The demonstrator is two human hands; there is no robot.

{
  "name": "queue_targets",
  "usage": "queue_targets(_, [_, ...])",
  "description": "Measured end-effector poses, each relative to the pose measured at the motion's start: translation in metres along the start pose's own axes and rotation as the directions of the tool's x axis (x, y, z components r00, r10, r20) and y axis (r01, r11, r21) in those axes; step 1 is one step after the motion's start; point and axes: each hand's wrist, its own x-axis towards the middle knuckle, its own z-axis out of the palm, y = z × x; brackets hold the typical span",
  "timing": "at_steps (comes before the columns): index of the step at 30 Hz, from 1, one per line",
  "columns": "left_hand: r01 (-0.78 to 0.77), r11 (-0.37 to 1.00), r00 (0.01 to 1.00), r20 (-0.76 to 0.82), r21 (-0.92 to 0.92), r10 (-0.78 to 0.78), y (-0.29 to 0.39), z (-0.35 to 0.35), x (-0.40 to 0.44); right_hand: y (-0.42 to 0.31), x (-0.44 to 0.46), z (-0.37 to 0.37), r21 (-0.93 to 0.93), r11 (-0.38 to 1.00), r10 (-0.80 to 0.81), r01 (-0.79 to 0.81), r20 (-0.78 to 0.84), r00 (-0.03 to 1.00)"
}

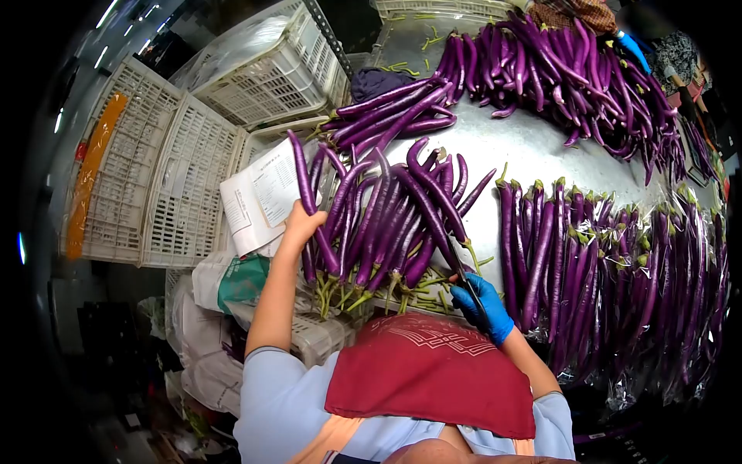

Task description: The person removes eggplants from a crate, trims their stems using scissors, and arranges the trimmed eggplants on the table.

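Note:
My bare left hand (306,222) is closed around a long purple eggplant (300,170) at the left side of a pile of eggplants (379,216). The pile lies on the metal table (483,147), its green stems pointing toward me. In a blue glove, my right hand (483,304) holds dark scissors (466,284) near the stem of an eggplant at the pile's right side. Cut green stem pieces (433,298) lie beside the scissors, along the table's near edge. Whether the blades touch the stem is hard to tell.
Bagged eggplants (618,278) fill the right side, and a large heap (541,66) lies at the back. Another person's blue-gloved hand (634,51) is beyond it. White crates (189,170) and printed papers (267,189) stand at the left.

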Motion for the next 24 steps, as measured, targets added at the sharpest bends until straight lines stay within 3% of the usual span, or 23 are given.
queue_targets(1, [-0.022,0.973,0.997,-0.066,0.228,0.038,0.002,0.003,0.000,0.003,0.002,0.000,-0.009,1.000,-0.010,0.010,0.003,1.000])
queue_targets(2, [-0.047,0.974,0.998,-0.020,0.223,0.053,0.003,0.009,-0.008,0.006,0.003,0.001,-0.018,1.000,-0.022,0.022,0.005,1.000])
queue_targets(3, [-0.100,0.968,0.990,0.120,0.228,0.074,-0.081,0.022,0.039,0.007,0.004,0.002,-0.027,0.999,-0.034,0.034,0.003,0.999])
queue_targets(5, [-0.031,0.958,0.998,0.055,0.286,0.016,-0.096,0.039,0.047,0.006,0.003,0.004,-0.041,0.998,-0.047,0.048,0.016,0.999])
queue_targets(7, [-0.001,0.999,0.989,0.150,-0.037,0.006,-0.079,0.037,0.040,0.003,0.002,0.006,-0.048,0.998,-0.043,0.044,0.025,0.999])
queue_targets(9, [0.102,0.944,0.980,0.197,-0.314,-0.040,-0.045,0.026,0.019,-0.001,0.002,0.008,-0.045,0.998,-0.031,0.032,0.027,0.999])
queue_targets(10, [0.184,0.931,0.975,0.177,-0.314,-0.133,-0.023,0.013,0.009,0.001,0.003,0.006,-0.027,0.999,-0.037,0.037,0.019,0.999])
queue_targets(11, [0.346,0.823,0.929,0.289,-0.450,-0.232,-0.036,-0.002,0.017,0.005,0.004,0.003,-0.008,0.999,-0.043,0.043,0.010,0.999])
queue_targets(12, [0.404,0.706,0.904,0.372,-0.582,-0.212,-0.031,-0.016,0.013,0.007,0.006,0.001,0.008,0.999,-0.048,0.048,0.003,0.999])
queue_targets(13, [0.460,0.561,0.879,0.444,-0.688,-0.175,-0.021,-0.028,0.004,0.003,0.004,0.001,0.033,0.999,-0.010,0.010,0.023,1.000])
queue_targets(15, [0.474,0.226,0.809,0.522,-0.851,0.271,-0.009,-0.041,-0.006,-0.013,0.001,0.003,0.071,0.995,0.060,-0.065,0.080,0.995])
queue_targets(16, [0.500,0.117,0.740,0.493,-0.858,0.458,-0.006,-0.042,-0.004,-0.016,0.003,0.005,0.037,0.993,0.104,-0.108,0.108,0.989])
queue_targets(17, [0.515,0.055,0.701,0.457,-0.856,0.547,0.000,-0.039,-0.003,-0.018,0.008,0.009,0.021,0.999,0.040,-0.043,0.138,0.990])
queue_targets(20, [0.490,-0.114,0.695,0.309,-0.864,0.649,0.035,-0.001,-0.005,-0.035,0.024,0.033,-0.001,0.987,-0.158,0.163,0.252,0.955])
queue_targets(23, [0.451,-0.212,0.713,0.207,-0.867,0.670,0.071,0.048,-0.013,-0.054,0.041,0.068,0.106,0.983,-0.175,0.150,0.284,0.943])
queue_targets(24, [0.467,-0.226,0.668,0.173,-0.855,0.724,0.079,0.065,-0.011,-0.048,0.051,0.074,0.142,0.969,-0.234,0.202,0.268,0.935])
